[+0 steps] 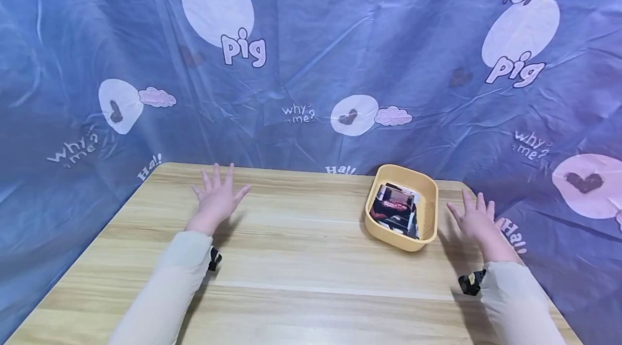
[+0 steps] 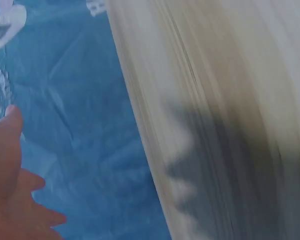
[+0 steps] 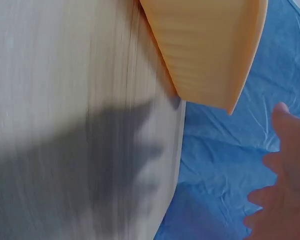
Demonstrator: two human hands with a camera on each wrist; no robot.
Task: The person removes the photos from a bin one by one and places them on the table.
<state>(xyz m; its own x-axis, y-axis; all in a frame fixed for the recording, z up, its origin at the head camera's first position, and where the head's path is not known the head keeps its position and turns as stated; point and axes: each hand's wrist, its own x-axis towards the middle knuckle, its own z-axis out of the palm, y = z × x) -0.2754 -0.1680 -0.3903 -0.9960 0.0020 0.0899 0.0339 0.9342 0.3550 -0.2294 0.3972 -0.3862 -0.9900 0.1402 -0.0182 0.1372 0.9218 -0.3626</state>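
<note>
My left hand point(image 1: 217, 200) is held over the back left of the wooden table, fingers straight and spread, with nothing in it. To the right of the yellow basket point(image 1: 431, 226), my right hand point(image 1: 478, 221) hovers with its fingers spread too, also holding nothing. Inside the basket lies a loose pile of photo cards point(image 1: 396, 207); the top one is dark with a red patch. The right wrist view shows the outer wall of the basket point(image 3: 210, 50) close to the right hand point(image 3: 285, 185). Part of the left hand point(image 2: 12, 185) appears at the edge of the left wrist view.
The light wood table point(image 1: 301, 258) has its back edge against a blue curtain point(image 1: 301, 64) printed with pigs, hearts and words. The basket stands near the back right corner. Each wrist carries a small black device point(image 1: 470, 283), and both arms cast shadows on the wood.
</note>
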